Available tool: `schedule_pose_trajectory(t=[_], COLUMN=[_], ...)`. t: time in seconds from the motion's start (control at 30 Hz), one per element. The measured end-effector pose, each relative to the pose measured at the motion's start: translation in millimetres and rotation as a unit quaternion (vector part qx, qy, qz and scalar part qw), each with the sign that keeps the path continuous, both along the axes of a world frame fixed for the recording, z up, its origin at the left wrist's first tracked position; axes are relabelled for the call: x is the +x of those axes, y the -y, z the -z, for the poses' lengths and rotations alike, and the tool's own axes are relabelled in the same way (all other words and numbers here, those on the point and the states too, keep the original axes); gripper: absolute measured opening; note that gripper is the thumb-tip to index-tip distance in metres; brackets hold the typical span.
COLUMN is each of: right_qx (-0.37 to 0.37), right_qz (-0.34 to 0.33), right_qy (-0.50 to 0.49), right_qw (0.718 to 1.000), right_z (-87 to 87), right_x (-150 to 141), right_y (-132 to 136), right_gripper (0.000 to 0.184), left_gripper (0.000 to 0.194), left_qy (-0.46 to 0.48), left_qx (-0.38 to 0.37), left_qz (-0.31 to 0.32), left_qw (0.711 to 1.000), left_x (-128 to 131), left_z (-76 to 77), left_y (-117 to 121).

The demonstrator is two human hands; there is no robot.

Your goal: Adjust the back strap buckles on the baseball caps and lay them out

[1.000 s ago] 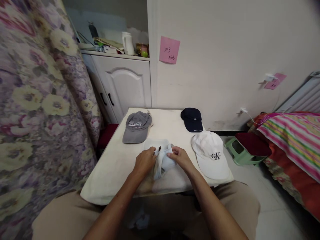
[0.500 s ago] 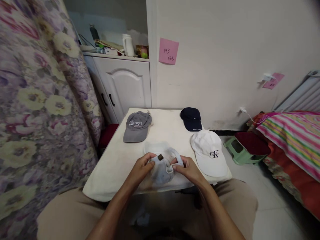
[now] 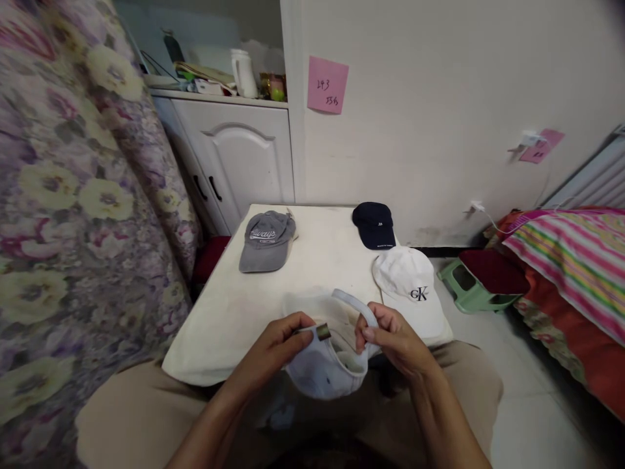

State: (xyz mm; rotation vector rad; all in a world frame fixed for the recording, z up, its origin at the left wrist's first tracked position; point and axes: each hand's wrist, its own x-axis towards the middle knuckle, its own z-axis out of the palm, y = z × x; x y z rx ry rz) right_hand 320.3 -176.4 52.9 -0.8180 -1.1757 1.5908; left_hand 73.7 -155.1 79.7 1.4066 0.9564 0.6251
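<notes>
A pale blue-white baseball cap [image 3: 322, 378] is held between both hands over the table's near edge, its back opening facing up toward me. My left hand [image 3: 283, 339] pinches the cap's rear edge beside a small brass-coloured buckle [image 3: 323, 331]. My right hand [image 3: 393, 335] grips the loose adjusting strap [image 3: 354, 301], which arches up apart from the buckle. To the right lies a white cap [image 3: 407, 286] with dark "CK" letters. Farther back are a navy cap [image 3: 375, 225] and, at the left, a grey cap [image 3: 267, 241] with "Always" lettering.
The caps rest on a cream-covered table [image 3: 219, 326] against the wall. A floral curtain [image 3: 88, 228] hangs at the left, near a white cabinet [image 3: 244, 153]. At the right stand a green stool [image 3: 469, 286] and a bed with a striped cover [image 3: 576, 260].
Both hands have brought the pale cap lower and closer to me. The strap now stands farther out from the buckle, and the right hand has shifted rightward. The view has tilted slightly.
</notes>
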Motion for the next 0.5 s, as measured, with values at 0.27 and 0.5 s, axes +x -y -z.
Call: schedule_pose_trajectory(t=[0.27,0.5], right_qx=[-0.051,-0.055], right_qz=[0.014,-0.039], right_qy=[-0.012,-0.014], right_qw=[0.999,0.998], right_z=[20.1,23.5], right_x=[3.2,0.3], right_y=[2.7,-10.8], right_gripper=[0.028,0.028], left_gripper=[0.03,0.034], left_qy=[-0.011,0.006], left_qx=[-0.015,-0.054], left_qz=[0.003,0.034], left_qw=[1.0,0.998], left_x=[-2.7,5.9], left_z=[18.6,28.9], left_y=[-3.1,-16.2])
